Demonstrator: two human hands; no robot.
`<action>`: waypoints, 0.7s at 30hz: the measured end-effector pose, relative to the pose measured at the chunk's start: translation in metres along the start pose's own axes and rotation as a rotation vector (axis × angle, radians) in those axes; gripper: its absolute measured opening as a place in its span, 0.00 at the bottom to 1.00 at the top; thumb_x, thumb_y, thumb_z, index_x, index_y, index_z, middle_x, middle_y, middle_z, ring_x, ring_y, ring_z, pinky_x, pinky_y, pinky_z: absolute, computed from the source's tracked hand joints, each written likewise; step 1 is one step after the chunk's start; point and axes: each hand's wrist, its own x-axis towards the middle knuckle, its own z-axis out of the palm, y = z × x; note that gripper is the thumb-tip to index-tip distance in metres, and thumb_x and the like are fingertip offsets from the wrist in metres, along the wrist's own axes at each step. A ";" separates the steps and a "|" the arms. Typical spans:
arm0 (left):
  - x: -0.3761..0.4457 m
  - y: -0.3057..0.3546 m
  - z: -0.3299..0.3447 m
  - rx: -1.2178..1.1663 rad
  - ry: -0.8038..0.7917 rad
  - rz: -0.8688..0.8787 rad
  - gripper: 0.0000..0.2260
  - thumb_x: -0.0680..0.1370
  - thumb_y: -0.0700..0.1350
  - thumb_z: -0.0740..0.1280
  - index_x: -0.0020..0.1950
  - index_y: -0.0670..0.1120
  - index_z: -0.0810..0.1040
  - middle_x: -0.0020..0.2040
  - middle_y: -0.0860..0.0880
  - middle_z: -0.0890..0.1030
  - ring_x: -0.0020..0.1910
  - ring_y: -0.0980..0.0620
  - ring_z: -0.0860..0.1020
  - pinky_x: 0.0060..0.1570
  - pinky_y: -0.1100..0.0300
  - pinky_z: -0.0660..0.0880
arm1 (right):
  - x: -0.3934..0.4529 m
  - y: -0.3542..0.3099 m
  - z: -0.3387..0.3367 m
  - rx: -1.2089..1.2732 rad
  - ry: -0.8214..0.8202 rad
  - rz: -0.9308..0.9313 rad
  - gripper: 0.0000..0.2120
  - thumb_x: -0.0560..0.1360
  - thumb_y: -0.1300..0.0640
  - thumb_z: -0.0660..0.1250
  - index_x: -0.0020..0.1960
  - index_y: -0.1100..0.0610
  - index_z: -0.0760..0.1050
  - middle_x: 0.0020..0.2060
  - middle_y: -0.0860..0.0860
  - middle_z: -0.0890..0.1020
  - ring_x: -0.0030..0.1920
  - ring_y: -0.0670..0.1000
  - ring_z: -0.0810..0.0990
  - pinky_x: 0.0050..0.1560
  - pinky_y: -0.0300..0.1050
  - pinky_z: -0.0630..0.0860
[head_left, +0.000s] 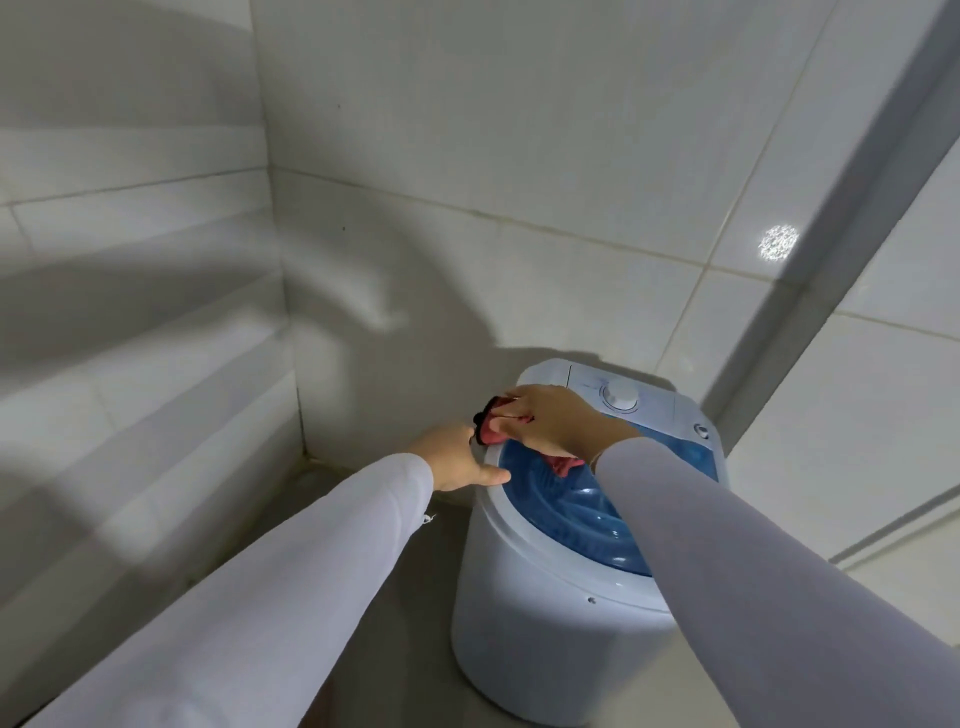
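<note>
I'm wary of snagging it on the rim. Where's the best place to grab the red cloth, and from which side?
Probably take the red cloth by its bunched end at the washer rim, coming from above: the right hand pinches it there, and the rest lies lower, in the blue tub.

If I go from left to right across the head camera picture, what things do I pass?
left hand at the rim of the washer → right hand gripping the red cloth → white dial → small round button → bright light spot on the wall
</note>
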 end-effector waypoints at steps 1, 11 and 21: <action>0.001 -0.001 0.001 0.001 -0.005 -0.006 0.30 0.75 0.57 0.69 0.73 0.47 0.67 0.71 0.47 0.72 0.68 0.45 0.72 0.66 0.55 0.68 | -0.001 0.001 0.003 -0.005 0.020 -0.006 0.17 0.78 0.48 0.56 0.60 0.51 0.77 0.61 0.51 0.78 0.60 0.55 0.76 0.60 0.47 0.71; 0.006 0.002 0.004 0.047 -0.020 -0.081 0.39 0.74 0.60 0.67 0.78 0.44 0.56 0.78 0.45 0.61 0.75 0.44 0.63 0.73 0.51 0.63 | -0.012 0.016 0.011 -0.198 0.064 -0.035 0.18 0.79 0.57 0.56 0.68 0.49 0.71 0.68 0.52 0.74 0.63 0.57 0.74 0.65 0.49 0.69; 0.006 0.000 0.008 0.067 0.006 -0.116 0.39 0.74 0.62 0.67 0.77 0.44 0.58 0.77 0.46 0.64 0.74 0.44 0.65 0.72 0.50 0.64 | -0.043 0.048 0.009 -0.121 0.110 0.060 0.18 0.77 0.63 0.58 0.62 0.49 0.77 0.61 0.54 0.80 0.59 0.58 0.77 0.61 0.54 0.74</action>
